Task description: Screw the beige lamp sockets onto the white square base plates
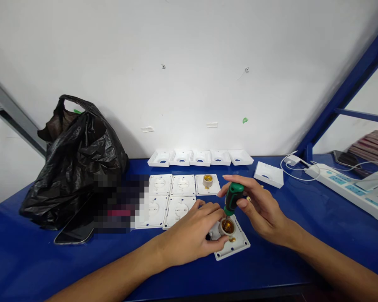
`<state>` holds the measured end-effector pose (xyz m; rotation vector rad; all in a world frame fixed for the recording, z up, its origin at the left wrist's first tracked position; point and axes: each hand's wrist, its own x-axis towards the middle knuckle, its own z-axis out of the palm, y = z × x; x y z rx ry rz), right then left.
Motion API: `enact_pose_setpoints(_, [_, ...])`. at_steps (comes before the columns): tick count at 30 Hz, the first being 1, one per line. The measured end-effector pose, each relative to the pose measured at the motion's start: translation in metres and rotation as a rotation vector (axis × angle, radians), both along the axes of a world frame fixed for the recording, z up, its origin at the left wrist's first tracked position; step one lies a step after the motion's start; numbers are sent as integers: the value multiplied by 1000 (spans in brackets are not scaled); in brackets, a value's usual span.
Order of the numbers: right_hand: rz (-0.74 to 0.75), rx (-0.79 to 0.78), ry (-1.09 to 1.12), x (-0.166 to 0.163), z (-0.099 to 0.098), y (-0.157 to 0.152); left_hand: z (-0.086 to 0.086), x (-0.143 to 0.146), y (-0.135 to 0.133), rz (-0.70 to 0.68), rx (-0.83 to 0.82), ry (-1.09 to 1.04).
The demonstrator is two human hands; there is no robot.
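Observation:
My right hand (258,207) is closed round the green handle of a short screwdriver (232,198), held upright with its tip down inside a brass lamp socket (227,227). That socket sits on a white square plate (236,247) lying on the blue table. My left hand (193,233) grips the socket and the plate's left side, fingers curled. Behind them lie several more white square plates (171,197); one of them carries a fitted socket (207,180).
A row of white covers (200,157) lines the wall. A black plastic bag (72,163) and a phone (75,233) lie at the left. A white box (269,174), power strip (349,188) and cables occupy the right, under a blue frame.

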<state>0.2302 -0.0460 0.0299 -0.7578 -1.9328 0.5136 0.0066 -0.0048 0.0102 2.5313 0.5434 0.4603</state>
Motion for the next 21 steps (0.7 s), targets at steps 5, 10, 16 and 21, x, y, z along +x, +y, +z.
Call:
enact_pose_setpoints(5, [-114,50,26,2,-8,3,1,-1,-1,13,-19,8])
enact_pose_setpoints(10, [-128,110,97,-2,-9,7,3,-2,-5,43,-5,-2])
enact_pose_setpoints(16, [-123,108,52,-1,-6,7,2,-2,-5,45,-9,6])
enact_pose_setpoints(21, [-79,59,-110,-2,0,0,3,-1,-5,26,-1,-3])
